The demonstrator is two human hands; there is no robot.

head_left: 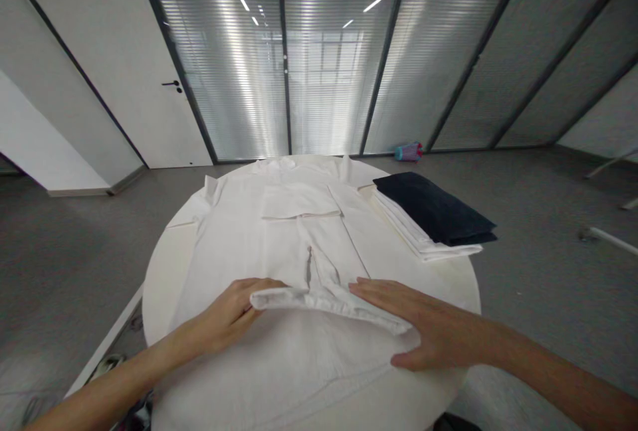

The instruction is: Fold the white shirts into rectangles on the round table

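In the head view, white pants (329, 261) lie on a spread white shirt (226, 238) in the middle of a round table (158, 291), waistband at the near end. The left hand (242, 308) is closed around the waistband's left end. The right hand (423, 328) is at its right end, thumb spread from fingers; whether it grips, I cannot tell. Far right, dark cloth (432, 208) tops folded white cloth (406, 232).

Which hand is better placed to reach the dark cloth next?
Likely the right hand: it is nearer the dark cloth, on the same side of the table. The left hand is farther away. Both touch white fabric.
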